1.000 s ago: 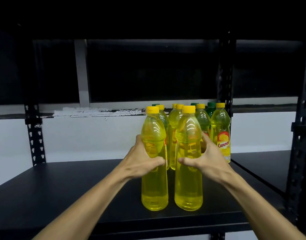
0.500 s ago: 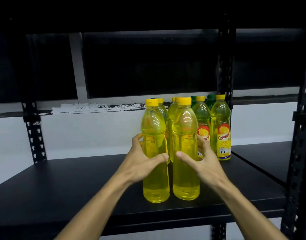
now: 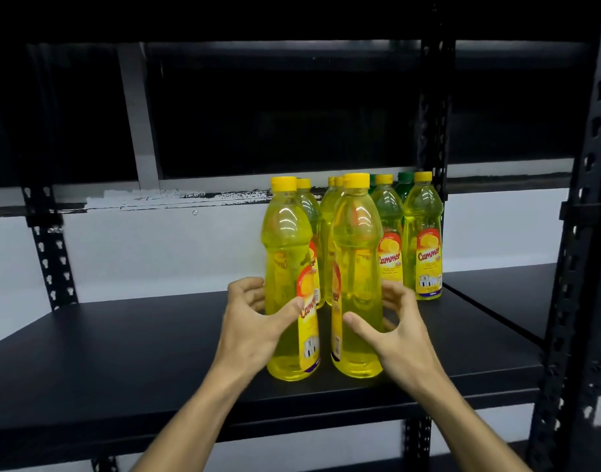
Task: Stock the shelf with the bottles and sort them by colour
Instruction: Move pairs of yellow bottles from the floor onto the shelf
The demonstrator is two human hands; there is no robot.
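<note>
Two yellow bottles with yellow caps stand side by side near the front of the black shelf (image 3: 129, 362). My left hand (image 3: 254, 325) curls round the left yellow bottle (image 3: 285, 247), its thumb lying on the label. My right hand (image 3: 399, 330) is beside the right yellow bottle (image 3: 356, 253). Its fingers are spread and a gap shows between palm and bottle; only the thumb tip overlaps it. Behind them stand several more yellow bottles (image 3: 423, 240), with two green bottles (image 3: 403, 185) at the very back, mostly hidden.
A black perforated upright (image 3: 433, 131) rises right behind the bottle group. Another upright (image 3: 578, 267) stands at the right front. A second shelf board (image 3: 503, 294) adjoins on the right. A white wall with a dark window lies behind.
The two front bottles have turned, so their labels now show on the inner sides. My right hand has loosened from its bottle and its fingers have spread.
</note>
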